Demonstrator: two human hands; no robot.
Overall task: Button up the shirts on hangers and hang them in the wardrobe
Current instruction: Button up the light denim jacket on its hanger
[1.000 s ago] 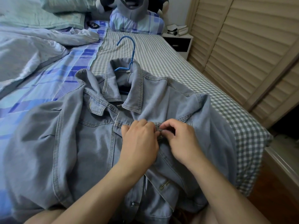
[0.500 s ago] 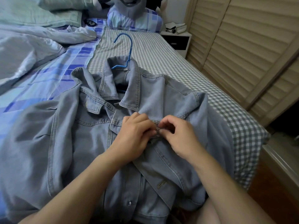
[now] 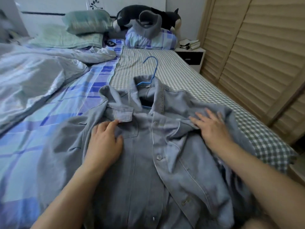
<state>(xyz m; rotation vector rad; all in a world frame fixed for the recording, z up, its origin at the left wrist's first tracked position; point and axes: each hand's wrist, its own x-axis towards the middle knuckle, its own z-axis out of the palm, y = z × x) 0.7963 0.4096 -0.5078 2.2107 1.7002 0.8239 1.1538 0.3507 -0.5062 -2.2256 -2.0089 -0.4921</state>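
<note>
A light-blue denim shirt (image 3: pixel 142 171) lies face up on the bed, with a blue hanger (image 3: pixel 151 71) inside it and the hook sticking out past the collar. Two buttons near the top of the placket look fastened; lower down the front gapes open. My left hand (image 3: pixel 104 139) rests flat on the shirt's left chest, fingertips at the collar tip. My right hand (image 3: pixel 209 125) lies spread on the bunched right shoulder. Neither hand grips anything.
The bed (image 3: pixel 181 76) has a checked sheet on the right and a crumpled duvet (image 3: pixel 33 80) on the left. Pillows and a plush toy (image 3: pixel 148 15) sit at the head. Louvred wardrobe doors (image 3: pixel 257 55) run along the right, a small nightstand (image 3: pixel 191 56) beside them.
Both hands have let go of the button at the placket and moved apart, left to the chest, right to the shoulder. The camera has tilted up.
</note>
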